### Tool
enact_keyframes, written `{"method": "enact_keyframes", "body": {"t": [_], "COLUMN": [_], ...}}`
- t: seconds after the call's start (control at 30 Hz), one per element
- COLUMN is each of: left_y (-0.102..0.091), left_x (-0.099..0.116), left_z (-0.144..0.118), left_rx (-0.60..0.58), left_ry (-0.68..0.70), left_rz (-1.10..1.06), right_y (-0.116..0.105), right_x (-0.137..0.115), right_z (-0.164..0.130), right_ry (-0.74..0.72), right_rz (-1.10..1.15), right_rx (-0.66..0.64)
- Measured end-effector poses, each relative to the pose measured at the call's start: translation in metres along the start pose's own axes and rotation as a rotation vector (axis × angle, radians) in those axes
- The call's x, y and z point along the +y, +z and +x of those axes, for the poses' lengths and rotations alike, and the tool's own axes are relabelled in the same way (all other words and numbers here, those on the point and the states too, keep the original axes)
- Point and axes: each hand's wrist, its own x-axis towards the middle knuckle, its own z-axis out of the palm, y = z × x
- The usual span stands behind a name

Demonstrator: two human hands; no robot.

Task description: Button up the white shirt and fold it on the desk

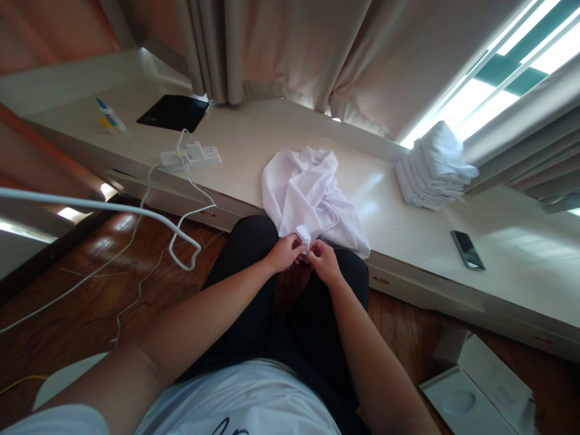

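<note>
A crumpled white garment (pixel 312 193) lies on the pale desk (pixel 254 136), its near edge hanging over the desk's front. My left hand (pixel 284 252) and my right hand (pixel 323 260) meet just below that edge, over my lap. Both pinch a small bunched bit of the white cloth between fingers and thumbs. My forearms reach in from the bottom of the view above dark trousers.
A stack of folded white cloths (pixel 432 166) stands at the right by the curtain. A dark phone (pixel 467 249) lies near the desk's front edge. A power strip (pixel 191 157) with white cables, a black pad (pixel 173 112) and a small tube (pixel 110 116) sit left. White boxes (pixel 480 386) rest on the floor.
</note>
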Motion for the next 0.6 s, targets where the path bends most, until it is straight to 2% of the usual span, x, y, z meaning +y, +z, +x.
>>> {"method": "enact_keyframes", "body": {"t": [0.6], "left_y": [-0.0010], "left_x": [-0.0012], "left_z": [-0.0009], "left_rx": [0.036], "left_ry": [0.013], "left_rz": [0.089], "right_y": [0.0020], "right_x": [0.0092], "right_z": [0.0031], "right_ry": [-0.062], "right_rz": [-0.041], "right_rx": [-0.017]}}
